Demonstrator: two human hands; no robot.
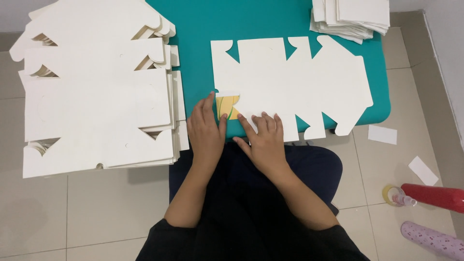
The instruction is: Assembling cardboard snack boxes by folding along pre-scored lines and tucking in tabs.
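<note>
Left hand (pixel 207 129): grip flat and open, fingers on the folded flap (pixel 227 106), which shows a yellow-green printed face. Right hand (pixel 263 137): grip flat and open, fingers pressing the white blank (pixel 295 84) just beside the flap. The blank lies flat at the near edge of the teal bench (pixel 203 29). A stack (pixel 96 92) of blanks sits at the left edge; a smaller pile (pixel 350 17) occupies the far right corner.

One flat white carton blank (pixel 295 87) on one teal table (pixel 270 24). Two stacks of blanks: big stack (pixel 96 96) at left, smaller stack (pixel 350 17) upper right. Two paper scraps (pixel 382 134) on floor, two bottles (pixel 437 195) lower right. Two hands (pixel 207 128).
</note>
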